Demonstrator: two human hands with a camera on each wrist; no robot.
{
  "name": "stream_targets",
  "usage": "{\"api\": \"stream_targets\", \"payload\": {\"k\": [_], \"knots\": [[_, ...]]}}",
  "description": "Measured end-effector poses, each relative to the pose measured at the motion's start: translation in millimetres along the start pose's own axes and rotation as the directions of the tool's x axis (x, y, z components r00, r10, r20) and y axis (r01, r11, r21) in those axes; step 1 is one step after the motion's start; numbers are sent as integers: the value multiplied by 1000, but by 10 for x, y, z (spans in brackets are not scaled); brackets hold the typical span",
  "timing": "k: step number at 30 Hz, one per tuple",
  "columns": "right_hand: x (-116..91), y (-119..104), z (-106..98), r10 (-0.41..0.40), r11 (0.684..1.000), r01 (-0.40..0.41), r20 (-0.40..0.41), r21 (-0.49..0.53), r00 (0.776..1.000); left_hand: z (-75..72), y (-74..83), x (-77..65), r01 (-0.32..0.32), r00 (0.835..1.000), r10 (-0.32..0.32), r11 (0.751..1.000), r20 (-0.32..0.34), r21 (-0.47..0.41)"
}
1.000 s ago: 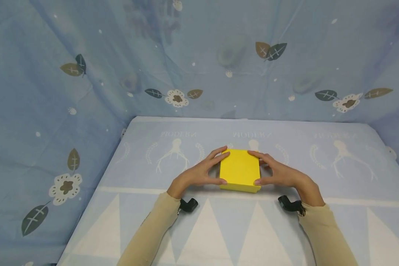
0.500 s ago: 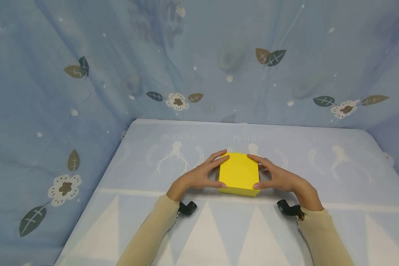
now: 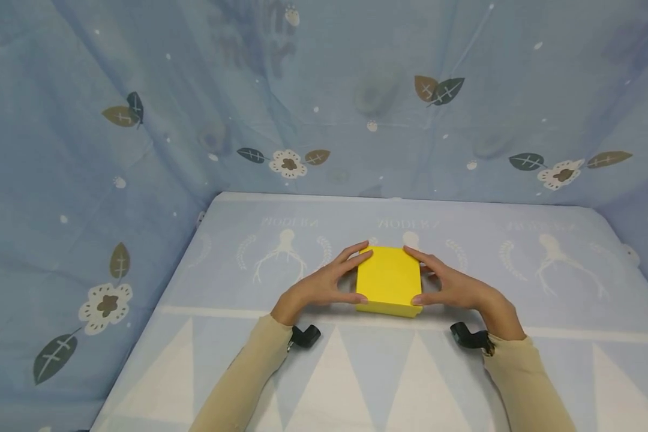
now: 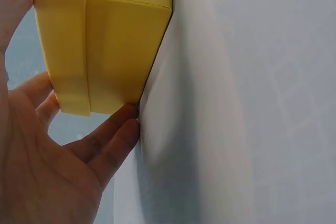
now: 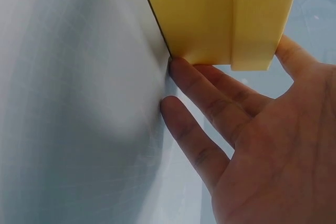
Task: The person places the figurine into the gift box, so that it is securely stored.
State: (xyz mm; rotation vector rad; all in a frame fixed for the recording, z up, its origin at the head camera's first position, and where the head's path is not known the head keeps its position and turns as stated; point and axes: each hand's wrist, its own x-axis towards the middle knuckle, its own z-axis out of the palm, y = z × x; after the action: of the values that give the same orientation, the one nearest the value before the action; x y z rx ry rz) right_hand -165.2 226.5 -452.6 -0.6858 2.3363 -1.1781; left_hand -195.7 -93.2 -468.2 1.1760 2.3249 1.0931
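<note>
A yellow lidded box (image 3: 389, 275) rests on the cloth-covered table between my two hands. My left hand (image 3: 320, 287) holds its left side, the thumb at the near corner and fingers towards the far corner. On the opposite side my right hand (image 3: 456, 289) holds it the same way. In the left wrist view, fingertips (image 4: 128, 114) touch the lower part of the box (image 4: 118, 51), below the lid's edge. The right wrist view has fingers (image 5: 210, 98) against the base of the box (image 5: 197, 19), one finger lower and apart from it. The lid is on; the inside is hidden.
The table cover (image 3: 335, 384) has pale triangles and antler prints. A blue curtain (image 3: 324, 78) with leaves and flowers hangs behind the table and along its left side. Black curved pieces (image 3: 305, 336) stick out at both wrists from beige sleeves (image 3: 243, 378).
The head view has shifted slightly, so the whole scene sits a little lower. Both hands stay on the box, which stays in place on the table.
</note>
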Motion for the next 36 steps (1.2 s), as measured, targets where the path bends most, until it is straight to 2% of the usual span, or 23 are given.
{"api": "stream_targets", "payload": {"k": [14,21,30,36], "knots": [[1,-1,-5,-1,1000,1,-3,1,1000,-8,-4,-1,-4,1000,4,1000,8,8],[-5,4,-6,-26,1000,26,-13,3,1000,-3,-17,3,23,1000,-23,1000,9,-14],[-9,3,-9,-7,1000,6,-25,-9,1000,14,5,-2,42,999,-42,999,2,-33],[-10,4,3,-3,1000,3,-15,19,1000,27,14,-24,61,998,-61,997,-9,-39]]}}
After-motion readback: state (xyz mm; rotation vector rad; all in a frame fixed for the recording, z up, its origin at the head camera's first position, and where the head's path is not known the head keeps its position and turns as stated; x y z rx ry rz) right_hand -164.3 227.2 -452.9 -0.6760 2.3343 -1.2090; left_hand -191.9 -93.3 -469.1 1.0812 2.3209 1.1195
